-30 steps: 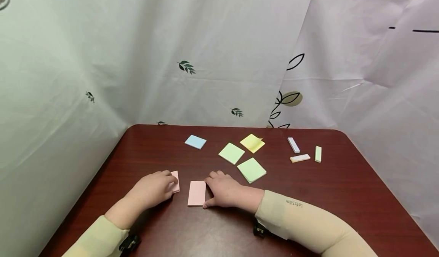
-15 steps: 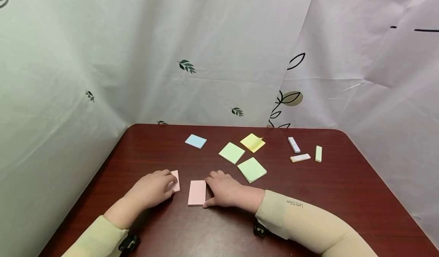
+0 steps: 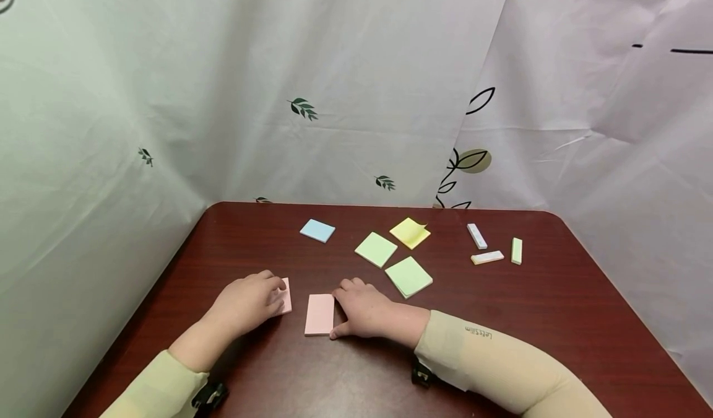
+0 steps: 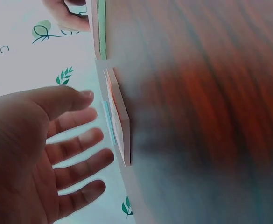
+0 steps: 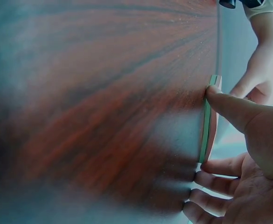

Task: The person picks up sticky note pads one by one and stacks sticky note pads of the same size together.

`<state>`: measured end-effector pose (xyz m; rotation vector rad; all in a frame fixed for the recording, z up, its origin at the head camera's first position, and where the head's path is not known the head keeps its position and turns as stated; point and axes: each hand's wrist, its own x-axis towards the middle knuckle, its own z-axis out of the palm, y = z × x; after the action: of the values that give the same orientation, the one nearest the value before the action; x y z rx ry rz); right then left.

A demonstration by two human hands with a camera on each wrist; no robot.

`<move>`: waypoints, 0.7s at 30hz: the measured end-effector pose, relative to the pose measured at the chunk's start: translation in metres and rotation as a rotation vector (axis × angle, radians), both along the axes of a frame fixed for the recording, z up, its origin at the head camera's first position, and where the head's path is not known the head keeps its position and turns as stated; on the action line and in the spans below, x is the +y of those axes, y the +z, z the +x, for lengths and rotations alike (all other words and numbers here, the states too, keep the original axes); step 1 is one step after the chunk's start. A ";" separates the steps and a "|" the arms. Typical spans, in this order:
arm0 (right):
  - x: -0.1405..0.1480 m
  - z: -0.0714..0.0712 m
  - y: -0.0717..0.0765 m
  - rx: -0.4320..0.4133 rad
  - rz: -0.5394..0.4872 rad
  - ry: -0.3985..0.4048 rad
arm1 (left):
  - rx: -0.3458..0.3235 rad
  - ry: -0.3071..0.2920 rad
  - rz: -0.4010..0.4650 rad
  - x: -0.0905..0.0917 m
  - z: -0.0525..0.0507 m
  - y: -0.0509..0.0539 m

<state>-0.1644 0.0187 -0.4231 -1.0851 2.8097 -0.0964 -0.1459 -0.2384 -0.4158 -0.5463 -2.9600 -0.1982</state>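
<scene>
Head view: near pink pad [image 3: 320,314] is pinched by the right hand [image 3: 363,309]; at its ten o'clock, second pink pad [image 3: 286,301] is partly covered by the left hand [image 3: 250,297], fingers spread; at twelve, blue pad [image 3: 317,230] is noted.

Left hand [image 3: 245,303] has fingers [image 4: 85,167] loosely extended; right hand [image 3: 363,309] has thumb [image 5: 236,110] spread from index finger [image 5: 226,166]; forearms [image 3: 409,323] angle inward

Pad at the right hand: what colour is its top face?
Pink, on the pad at the right hand; clearest in the head view.
</scene>
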 end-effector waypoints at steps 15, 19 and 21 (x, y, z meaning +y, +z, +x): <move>0.000 0.001 -0.002 -0.006 0.008 -0.006 | -0.228 0.238 0.037 0.001 -0.006 -0.001; 0.000 0.000 -0.002 0.000 0.009 -0.003 | -0.272 0.260 0.038 0.000 -0.007 0.000; 0.000 0.000 -0.002 0.005 0.010 -0.002 | -0.280 0.262 0.042 0.000 -0.008 0.000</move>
<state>-0.1645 0.0189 -0.4247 -1.0825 2.8124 -0.0796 -0.1536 -0.2386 -0.4153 -0.1297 -3.2467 -0.3337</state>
